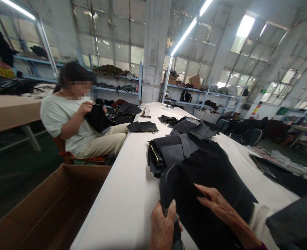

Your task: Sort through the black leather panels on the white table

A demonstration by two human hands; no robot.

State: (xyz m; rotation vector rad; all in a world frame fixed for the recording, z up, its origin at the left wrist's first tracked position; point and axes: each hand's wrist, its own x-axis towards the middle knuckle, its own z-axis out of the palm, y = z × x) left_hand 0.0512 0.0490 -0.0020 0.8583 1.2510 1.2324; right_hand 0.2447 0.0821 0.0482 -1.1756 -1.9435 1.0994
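left hand: its grip is closed around the curved left edge of the black piece, thumb up on top
right hand: lies flat and open on the black piece, fingers spread, pressing down and holding nothing
black piece: sits at the near edge of the white tabletop, right in front of the person
what could go wrong: the piece hangs close to the near edge, so I think it could slide off if the flat hand lifts; the open cardboard box stands by the left side of the tabletop, so a slipped piece might drop in or beside it
stack: more dark pieces lie just behind, piled unevenly; a hard pull could knock them over
materials: the black piece looks smooth, thick and a bit stiff, like leather, with one rounded end and one pointed corner
tabletop: white, flat, long
co-worker: sits past the left edge, holding dark cloth
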